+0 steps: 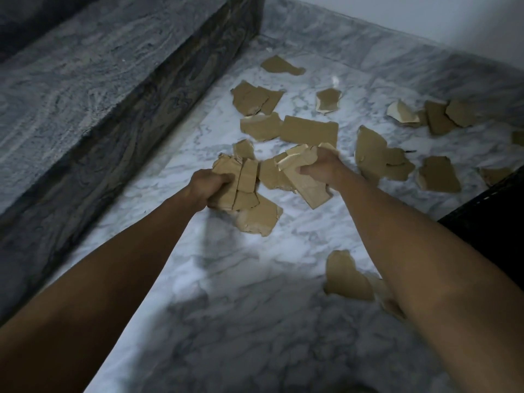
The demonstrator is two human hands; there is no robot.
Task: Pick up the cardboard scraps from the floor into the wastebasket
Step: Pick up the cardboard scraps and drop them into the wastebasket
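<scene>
1. Cardboard scraps [309,130]: plain tan-brown, some with paler torn edges.
2. Floor [241,279]: white marble with grey veining.
3. Step [85,89] at left: grey stone with dark swirling bands.
4. Wastebasket [493,219] at right: black.
5. Wall [425,12], far right: plain white.

Two hands [208,185]; roughly twenty cardboard scraps [309,131].
</scene>
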